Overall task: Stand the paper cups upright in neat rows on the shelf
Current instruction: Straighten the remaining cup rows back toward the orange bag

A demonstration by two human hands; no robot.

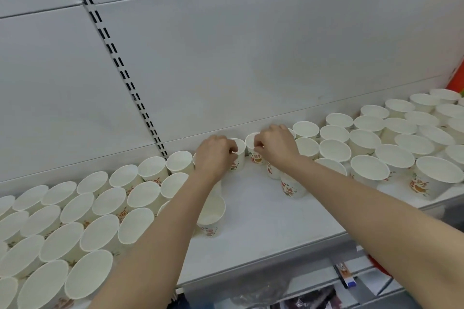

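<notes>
Both hands outstretched, left hand (216, 153) gripping cup (237, 155), right hand (275, 144) pinching another cup (252, 148)

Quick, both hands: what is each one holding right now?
Left hand: fingers curled on the rim of a back-row cup.
Right hand: pinching the rim of the next cup.

Both arms outstretched; left grip (218, 155) and right grip (272, 147) seemingly pinching.

White panelled back wall (251, 45) fills upper frame; black slotted upright (118, 63) runs diagonally at left.
</notes>
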